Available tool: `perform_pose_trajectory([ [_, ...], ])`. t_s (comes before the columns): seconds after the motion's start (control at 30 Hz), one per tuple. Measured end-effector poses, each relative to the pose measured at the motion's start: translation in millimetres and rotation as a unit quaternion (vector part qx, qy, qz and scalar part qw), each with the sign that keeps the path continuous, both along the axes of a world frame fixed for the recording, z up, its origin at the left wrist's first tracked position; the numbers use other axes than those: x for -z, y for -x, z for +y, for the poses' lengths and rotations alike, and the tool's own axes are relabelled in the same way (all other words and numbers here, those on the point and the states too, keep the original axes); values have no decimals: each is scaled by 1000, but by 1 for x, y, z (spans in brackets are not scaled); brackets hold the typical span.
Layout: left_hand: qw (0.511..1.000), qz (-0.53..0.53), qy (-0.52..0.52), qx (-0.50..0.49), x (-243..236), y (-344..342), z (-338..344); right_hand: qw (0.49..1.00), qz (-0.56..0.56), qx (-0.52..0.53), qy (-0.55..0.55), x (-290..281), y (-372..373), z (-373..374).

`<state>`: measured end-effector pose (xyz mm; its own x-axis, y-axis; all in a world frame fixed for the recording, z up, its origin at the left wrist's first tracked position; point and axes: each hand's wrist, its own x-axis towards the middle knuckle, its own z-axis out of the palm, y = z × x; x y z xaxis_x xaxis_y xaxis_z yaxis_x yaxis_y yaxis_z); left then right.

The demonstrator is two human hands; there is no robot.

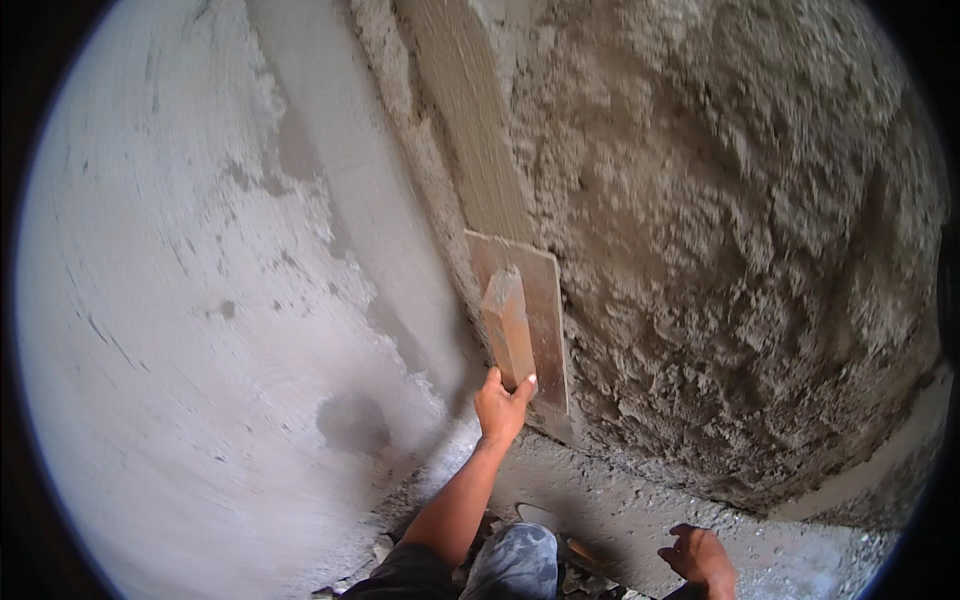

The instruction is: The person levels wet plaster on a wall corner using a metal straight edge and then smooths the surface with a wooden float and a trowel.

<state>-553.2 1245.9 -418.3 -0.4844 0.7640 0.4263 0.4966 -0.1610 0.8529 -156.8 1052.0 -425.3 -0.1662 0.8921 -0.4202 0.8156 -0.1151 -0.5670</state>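
My left hand point(503, 408) grips the lower end of the wooden handle of a plastering float point(546, 310). The flat rectangular board of the float lies against the wet wall, close to the inner corner. Above its top edge runs a smoothed vertical strip of plaster point(470, 130). To the right spreads rough, damp plaster point(720, 250). My right hand point(700, 560) hangs low at the right, apart from the wall, with its fingers loosely bent and apart and nothing visible in them.
A smoother pale grey wall point(200, 300) with darker damp patches stands on the left. A ledge point(640, 500) with scattered mortar crumbs runs along the wall's foot. Below are my knee point(515, 560), rubble and a partly hidden orange-brown piece point(585, 551).
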Motion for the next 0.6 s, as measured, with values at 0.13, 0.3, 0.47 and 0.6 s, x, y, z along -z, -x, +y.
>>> perform_pose_trajectory([
  [0.13,997,-28,-67,26,-123,6,1,998,-52,-21,-4,-23,-2,5],
  [0.3,990,-58,-116,63,-286,2,9,997,-64,-22,32,-111,-2,-3],
  [0.47,987,-11,-155,43,-473,8,13,996,-69,-44,33,-214,-8,-26],
  [0.6,972,21,-230,33,-620,12,28,951,254,171,41,-146,-32,-64],
])
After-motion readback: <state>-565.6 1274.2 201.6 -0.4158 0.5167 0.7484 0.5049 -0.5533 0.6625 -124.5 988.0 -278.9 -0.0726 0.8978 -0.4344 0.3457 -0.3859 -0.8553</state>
